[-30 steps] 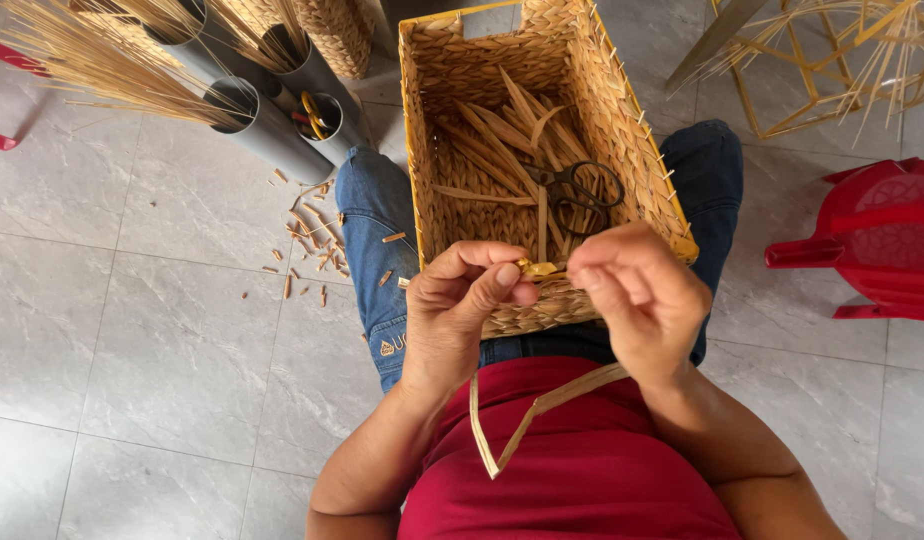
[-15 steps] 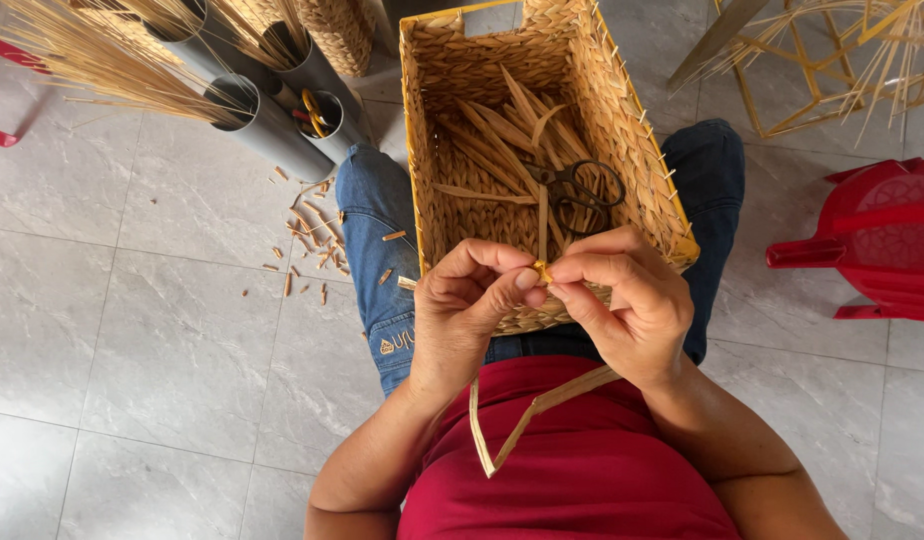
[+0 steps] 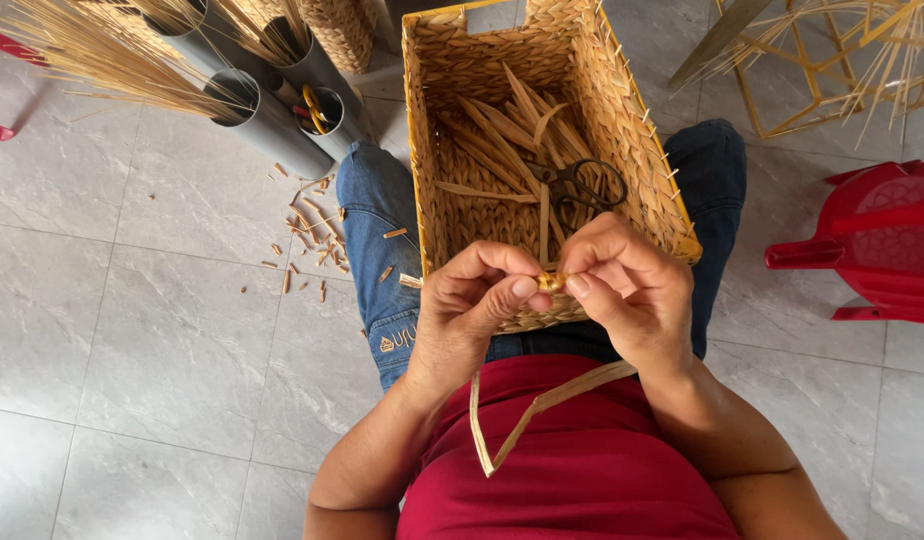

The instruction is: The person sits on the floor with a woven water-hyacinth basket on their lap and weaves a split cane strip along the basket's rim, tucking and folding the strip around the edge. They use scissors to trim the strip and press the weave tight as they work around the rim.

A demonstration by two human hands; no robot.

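A woven straw basket (image 3: 642, 150) rests on my lap, on my blue jeans. Inside it lie several flat straw strips (image 3: 502, 140) and black scissors (image 3: 579, 183). Over the basket's near rim my left hand (image 3: 472, 315) and my right hand (image 3: 627, 290) meet, both pinching a small folded straw piece (image 3: 551, 283) between thumbs and fingertips. A long pale straw strip (image 3: 527, 415) hangs from under my right hand and bends in a V over my red shirt.
Grey tubes (image 3: 272, 120) holding bundles of thin straw stalks lie on the tiled floor at upper left. Straw scraps (image 3: 307, 235) litter the floor beside my left knee. A red plastic stool (image 3: 872, 250) stands at right, a yellow wire frame (image 3: 832, 70) at upper right.
My hands have closed together: the right hand moved left to meet the left, and both now pinch the small straw piece more tightly.
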